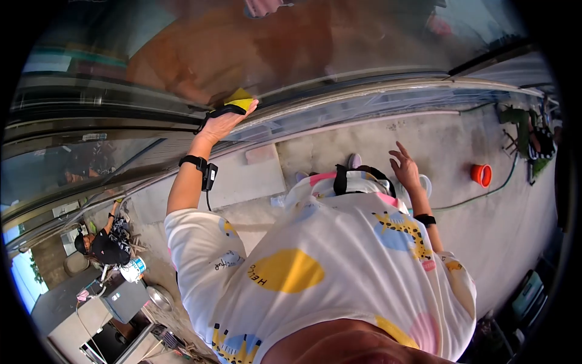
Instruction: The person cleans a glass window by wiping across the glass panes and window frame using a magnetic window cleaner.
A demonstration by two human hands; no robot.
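Note:
My left hand (pixel 227 123) is raised against a dark glass pane (pixel 291 42), near its lower frame. It holds a yellow cloth (pixel 238 101) with a dark part, pressed between the palm and the glass. A black strap with a small device (pixel 208 176) sits on that wrist. My right hand (pixel 405 167) hangs at my side with its fingers apart and holds nothing. A white round container (pixel 425 185) is partly hidden behind it.
An orange bucket (pixel 482 175) stands on the concrete floor at the right, near a green hose (pixel 498 191). Another person (pixel 104 246) is at the lower left beside a white bucket (pixel 133 269). Someone else (pixel 541 141) is partly visible at the far right.

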